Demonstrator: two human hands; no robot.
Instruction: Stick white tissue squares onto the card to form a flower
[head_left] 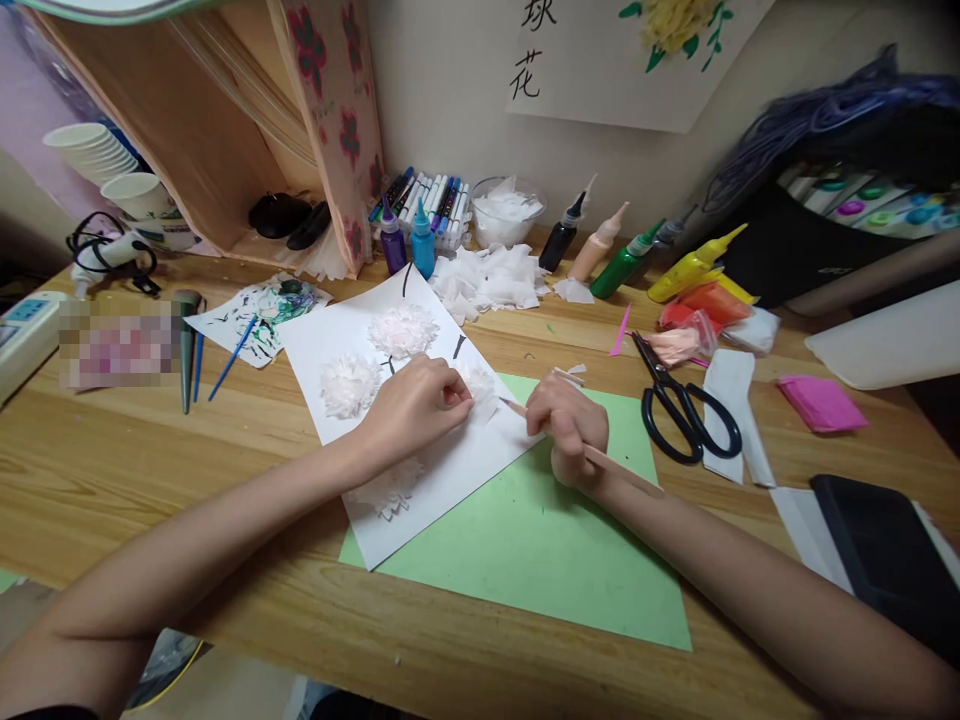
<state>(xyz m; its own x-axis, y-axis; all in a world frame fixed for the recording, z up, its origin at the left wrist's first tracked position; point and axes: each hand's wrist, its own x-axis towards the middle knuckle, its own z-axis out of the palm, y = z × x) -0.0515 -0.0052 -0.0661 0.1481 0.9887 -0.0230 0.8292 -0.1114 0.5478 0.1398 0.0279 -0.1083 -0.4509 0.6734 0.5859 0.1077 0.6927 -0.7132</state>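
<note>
A white sheet lies on a green mat on the wooden table. Two fluffy white tissue flowers are stuck on the sheet, and another shows below my left wrist. My left hand pinches white tissue against the sheet. My right hand grips a thin wooden stick, its tip pointing left at that tissue.
Black scissors lie right of the mat. Paint bottles, markers, a bowl of tissue and loose tissue line the back. Brushes and paper cups sit left; a dark tablet right.
</note>
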